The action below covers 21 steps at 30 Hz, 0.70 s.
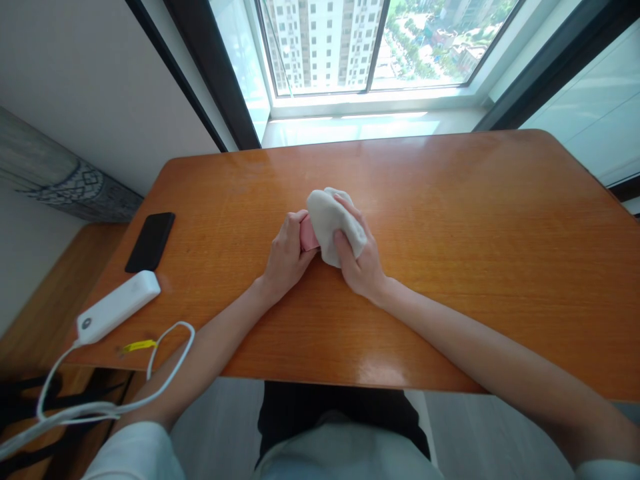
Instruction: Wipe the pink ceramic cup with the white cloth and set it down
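My left hand point(287, 250) curls closed round the small, smooth pink block point(309, 235), apparently to steady it mid-way over the glossy orange-brown wooden table point(475, 233), while my right hand's point(364, 267) bent fingers clasp the bunched, soft white cloth point(327, 223) at its three o'clock.

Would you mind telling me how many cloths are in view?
1: the white cloth, bunched in the right hand, beside the pink item in the left hand.
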Motion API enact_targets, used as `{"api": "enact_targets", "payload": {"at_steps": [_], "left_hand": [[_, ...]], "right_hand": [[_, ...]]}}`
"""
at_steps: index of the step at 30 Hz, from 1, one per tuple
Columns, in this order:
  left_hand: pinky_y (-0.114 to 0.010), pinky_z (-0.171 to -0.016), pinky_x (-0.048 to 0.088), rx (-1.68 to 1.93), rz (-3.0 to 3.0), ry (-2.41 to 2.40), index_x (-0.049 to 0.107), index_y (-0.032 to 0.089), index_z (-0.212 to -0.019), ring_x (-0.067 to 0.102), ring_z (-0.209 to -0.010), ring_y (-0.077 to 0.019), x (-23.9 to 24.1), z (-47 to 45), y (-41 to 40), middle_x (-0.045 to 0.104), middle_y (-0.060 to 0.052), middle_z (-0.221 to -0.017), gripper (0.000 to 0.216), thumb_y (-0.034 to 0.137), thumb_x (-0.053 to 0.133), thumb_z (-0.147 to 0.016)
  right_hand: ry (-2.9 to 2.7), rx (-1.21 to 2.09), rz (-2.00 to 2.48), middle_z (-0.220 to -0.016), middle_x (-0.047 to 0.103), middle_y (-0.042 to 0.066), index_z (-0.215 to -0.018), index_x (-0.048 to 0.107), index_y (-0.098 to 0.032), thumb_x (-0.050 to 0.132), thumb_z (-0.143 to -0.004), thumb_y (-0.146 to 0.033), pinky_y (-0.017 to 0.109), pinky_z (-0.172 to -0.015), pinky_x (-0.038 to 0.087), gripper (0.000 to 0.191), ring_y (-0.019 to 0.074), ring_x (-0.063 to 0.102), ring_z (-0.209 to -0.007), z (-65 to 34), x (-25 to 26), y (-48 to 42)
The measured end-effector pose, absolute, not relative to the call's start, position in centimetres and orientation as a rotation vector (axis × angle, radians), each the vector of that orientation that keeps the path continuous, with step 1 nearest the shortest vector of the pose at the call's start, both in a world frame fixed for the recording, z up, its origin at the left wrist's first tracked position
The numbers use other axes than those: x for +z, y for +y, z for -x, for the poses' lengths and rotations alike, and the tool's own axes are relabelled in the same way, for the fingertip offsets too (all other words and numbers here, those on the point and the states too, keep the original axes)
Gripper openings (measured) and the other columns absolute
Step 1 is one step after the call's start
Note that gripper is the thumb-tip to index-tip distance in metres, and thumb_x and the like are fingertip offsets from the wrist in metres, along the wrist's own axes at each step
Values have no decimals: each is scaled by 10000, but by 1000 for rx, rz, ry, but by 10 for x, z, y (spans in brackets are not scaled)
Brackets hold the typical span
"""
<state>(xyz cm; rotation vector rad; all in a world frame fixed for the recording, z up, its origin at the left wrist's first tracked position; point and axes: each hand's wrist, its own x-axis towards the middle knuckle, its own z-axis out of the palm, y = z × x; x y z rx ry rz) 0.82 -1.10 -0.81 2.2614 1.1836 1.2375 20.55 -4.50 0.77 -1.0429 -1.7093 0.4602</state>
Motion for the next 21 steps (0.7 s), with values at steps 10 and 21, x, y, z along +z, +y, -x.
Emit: {"api": "enact_targets", "payload": {"at_steps": [10, 21], "left_hand": [[-698, -1085, 598, 1194, -2164, 987, 500, 319, -1558, 700, -1383, -408, -47, -4, -6, 758, -128, -1403, 522, 595, 527, -1115], [-527, -949, 659, 1229, -2271, 1217, 514, 295, -1407, 730, -1130, -301, -11, -9, -9, 690, -106, -1251, 387, 375, 670, -1062]], "right_hand": [[-2262, -29, 854, -1786, 529, 49, -1788, 361, -346, 618, -1045, -369, 849, -1410, 59, 787, 490, 294, -1742, -198, 14, -62], [-1629, 537, 979, -1720, 594, 82, -1645, 564, -290, 449, -1165, -503, 593, -1397, 398, 537, 302, 500, -1651, -201, 9, -41]]}}
